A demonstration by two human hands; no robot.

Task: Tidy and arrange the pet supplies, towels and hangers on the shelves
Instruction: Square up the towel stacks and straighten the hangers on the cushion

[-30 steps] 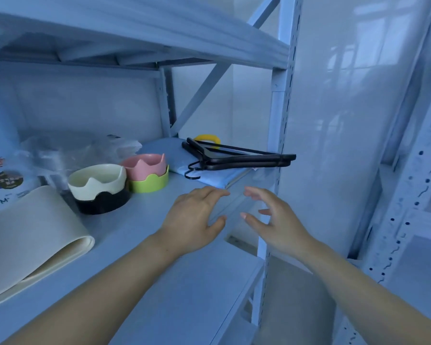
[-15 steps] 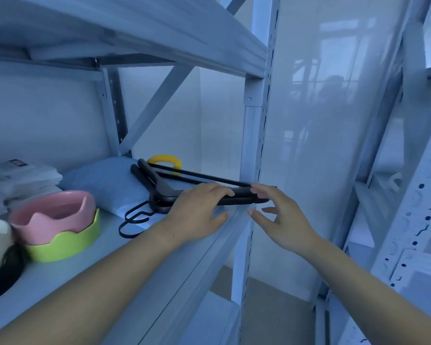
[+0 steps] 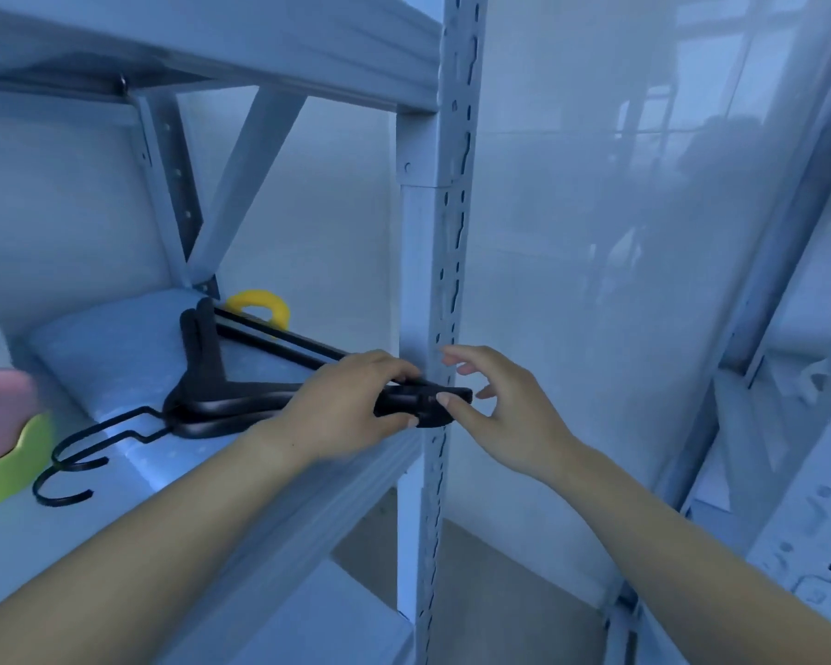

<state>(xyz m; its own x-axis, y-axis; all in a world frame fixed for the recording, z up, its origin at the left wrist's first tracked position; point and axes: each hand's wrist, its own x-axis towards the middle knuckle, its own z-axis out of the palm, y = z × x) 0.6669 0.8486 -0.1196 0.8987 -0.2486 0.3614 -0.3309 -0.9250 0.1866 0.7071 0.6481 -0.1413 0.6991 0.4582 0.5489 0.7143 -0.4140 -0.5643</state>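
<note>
Round the hangers [image 3: 221, 400] — left hand [image 3: 346, 410] now, right hand [image 3: 504, 419] alongside.

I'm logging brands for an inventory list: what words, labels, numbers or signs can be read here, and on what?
None can be read.
No writing shows on the black hangers, the folded blue towel, the pink bowl, the green bowl or the yellow ring.
The dark marks on the shelf upright are slots, not text.
</note>
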